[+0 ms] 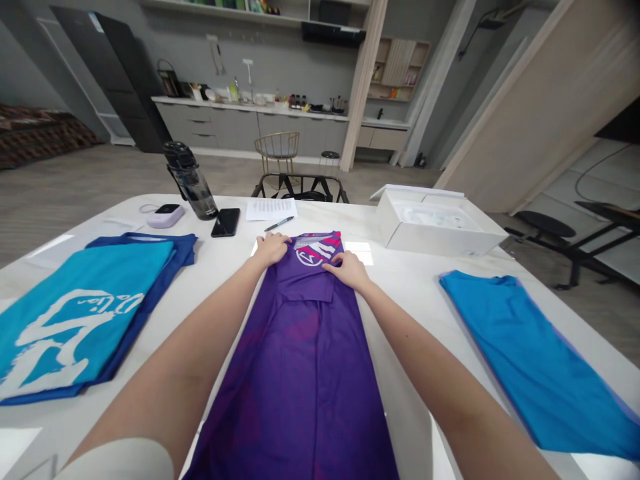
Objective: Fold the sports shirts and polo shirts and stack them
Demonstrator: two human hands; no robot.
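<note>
A long purple garment [300, 360] lies lengthwise down the middle of the white table, its far end folded over and showing a white logo and pink marks. At that end's left corner, my left hand [273, 249] pinches the cloth with bent fingers. Opposite it, my right hand [349, 269] grips the right edge between thumb and fingers. Folded teal cloth [125, 267] with white lettering rests on dark blue cloth [186, 248] at the left. A folded blue garment [520, 347] lies at the right.
Toward the table's far side are a dark bottle [193, 183], a phone [225, 223], a lilac device [165, 216], a printed sheet [265, 209], a pen [279, 224] and an open white box [435, 233]. A black-framed chair [300, 189] stands beyond the far edge.
</note>
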